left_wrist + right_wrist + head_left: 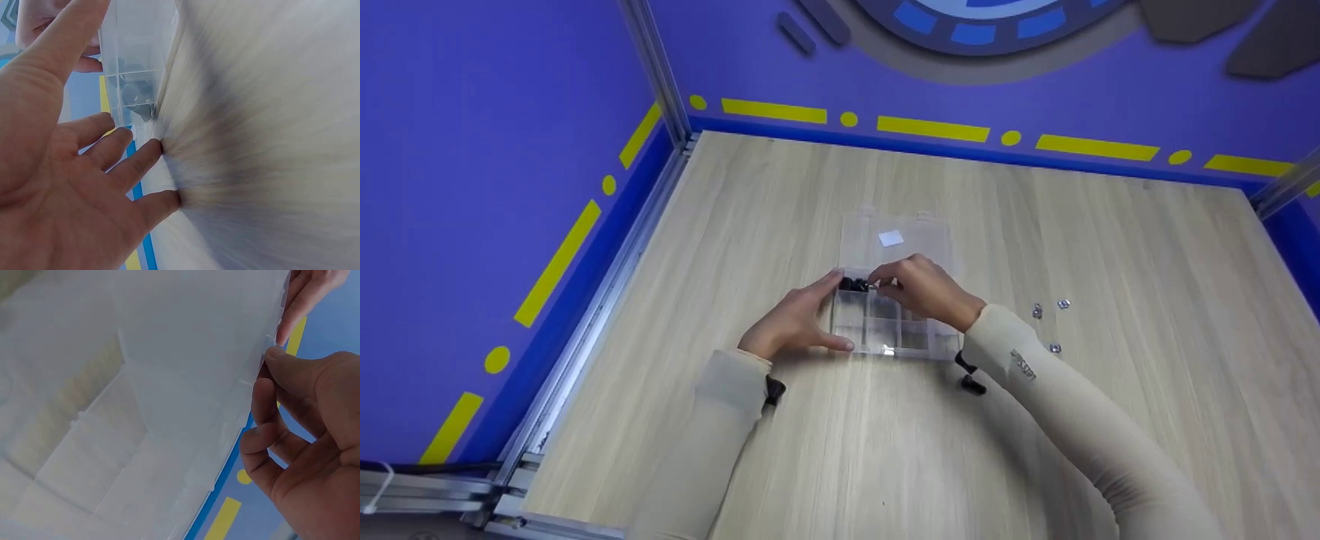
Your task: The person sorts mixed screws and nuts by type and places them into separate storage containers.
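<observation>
A clear plastic compartment box lies on the table with its lid folded back. Small black pieces fill its back left compartment. My left hand spans the box's left side, fingertips at the back corner and thumb at the front edge. In the left wrist view its fingers are spread and fairly straight. My right hand reaches over the box, thumb and forefinger pinched just right of the black pieces. Between those fingertips a small piece is mostly hidden; I cannot tell its kind.
Several small shiny metal pieces lie on the wooden table right of the box. A white paper label is on the lid. Black strap ends hang by the wrists. Blue panels wall the left and back.
</observation>
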A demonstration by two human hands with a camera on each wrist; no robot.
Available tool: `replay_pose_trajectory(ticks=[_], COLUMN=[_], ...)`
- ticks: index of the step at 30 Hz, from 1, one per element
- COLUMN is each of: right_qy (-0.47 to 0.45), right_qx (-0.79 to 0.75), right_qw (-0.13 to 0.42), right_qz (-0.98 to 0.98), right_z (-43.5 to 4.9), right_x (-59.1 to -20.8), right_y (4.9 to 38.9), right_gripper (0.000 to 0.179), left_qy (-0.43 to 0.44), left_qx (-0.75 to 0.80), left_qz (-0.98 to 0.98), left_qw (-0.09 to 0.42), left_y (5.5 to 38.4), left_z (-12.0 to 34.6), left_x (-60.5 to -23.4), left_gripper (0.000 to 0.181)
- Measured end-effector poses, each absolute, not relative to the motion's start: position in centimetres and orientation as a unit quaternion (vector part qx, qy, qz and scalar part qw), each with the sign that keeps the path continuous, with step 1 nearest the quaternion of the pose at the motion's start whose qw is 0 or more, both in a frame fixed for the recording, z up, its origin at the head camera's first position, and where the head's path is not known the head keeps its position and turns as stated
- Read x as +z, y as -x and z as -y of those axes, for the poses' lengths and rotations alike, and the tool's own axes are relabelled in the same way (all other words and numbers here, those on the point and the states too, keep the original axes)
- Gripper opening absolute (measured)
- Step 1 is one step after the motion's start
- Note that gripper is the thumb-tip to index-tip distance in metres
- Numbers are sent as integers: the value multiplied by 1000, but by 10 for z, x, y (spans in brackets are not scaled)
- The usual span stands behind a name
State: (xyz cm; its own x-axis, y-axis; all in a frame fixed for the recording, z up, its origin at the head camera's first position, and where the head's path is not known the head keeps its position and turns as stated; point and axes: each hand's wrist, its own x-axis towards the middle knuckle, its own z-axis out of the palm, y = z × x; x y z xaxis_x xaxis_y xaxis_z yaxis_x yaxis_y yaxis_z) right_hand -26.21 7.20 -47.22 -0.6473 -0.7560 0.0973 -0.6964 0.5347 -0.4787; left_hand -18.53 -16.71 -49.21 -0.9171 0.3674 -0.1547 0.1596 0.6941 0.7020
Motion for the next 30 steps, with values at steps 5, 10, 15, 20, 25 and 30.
replay_pose_trajectory(ticks=[5,10,15,20,25,30], right_qy=[410,412,426,434,456,476], right_qx=[-257,-264,-249,-235,-225,-214], right_qw=[84,76,65,73,88,97], right_qz=[-871,-869,-868,-867,-857,-847], right_z=[-73,-74,-73,-72,-74,-75], right_x=[-472,-472,-472,-471,-469,-469], right_y=[263,265,267,268,268,268], right_gripper=[21,15,13,14,18,25], left_qy=[-143,-141,-141,-144,-147,-149], left_qx=[364,367,368,373,373,370], left_qz=[-909,-907,-907,-905,-905,-906], left_qw=[143,149,152,149,144,141], left_y=[185,185,185,184,184,184], left_z=[167,167,168,168,168,168], left_x=[-493,-492,-491,-492,-492,-493], left_gripper=[121,120,118,118,118,118])
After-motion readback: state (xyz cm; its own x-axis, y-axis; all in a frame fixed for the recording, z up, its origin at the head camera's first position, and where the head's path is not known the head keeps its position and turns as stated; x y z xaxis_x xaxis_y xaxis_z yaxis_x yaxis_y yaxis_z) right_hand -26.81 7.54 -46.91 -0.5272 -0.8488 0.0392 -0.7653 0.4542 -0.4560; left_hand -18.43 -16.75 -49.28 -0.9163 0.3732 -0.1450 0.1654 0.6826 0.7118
